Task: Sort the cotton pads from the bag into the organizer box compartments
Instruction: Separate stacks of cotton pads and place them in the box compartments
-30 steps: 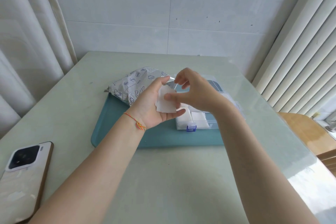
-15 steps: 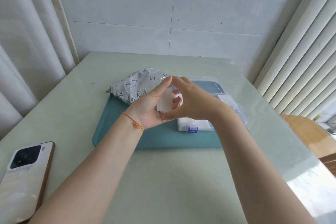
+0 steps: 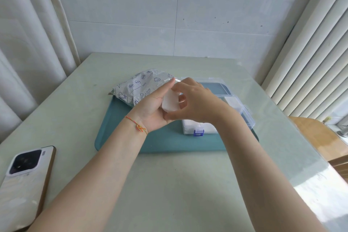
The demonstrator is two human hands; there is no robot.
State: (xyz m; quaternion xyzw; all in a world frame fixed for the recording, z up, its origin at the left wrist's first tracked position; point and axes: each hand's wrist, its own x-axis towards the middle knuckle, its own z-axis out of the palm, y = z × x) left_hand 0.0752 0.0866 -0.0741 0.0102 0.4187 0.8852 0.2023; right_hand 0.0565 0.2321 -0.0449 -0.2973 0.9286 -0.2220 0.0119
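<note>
A small stack of white cotton pads (image 3: 170, 102) stands on edge between both hands above the teal plastic tray (image 3: 165, 142), its long axis upright. The left hand (image 3: 152, 109) cradles it; the right hand (image 3: 195, 103) closes its grip on it with thumb and fingers. The clear plastic organizer box (image 3: 235, 105) lies just below and right, under the right hand, the nearer one.

White tiled wall (image 3: 169, 15), pale curtains (image 3: 28, 43), green table (image 3: 169, 184), daylight
</note>
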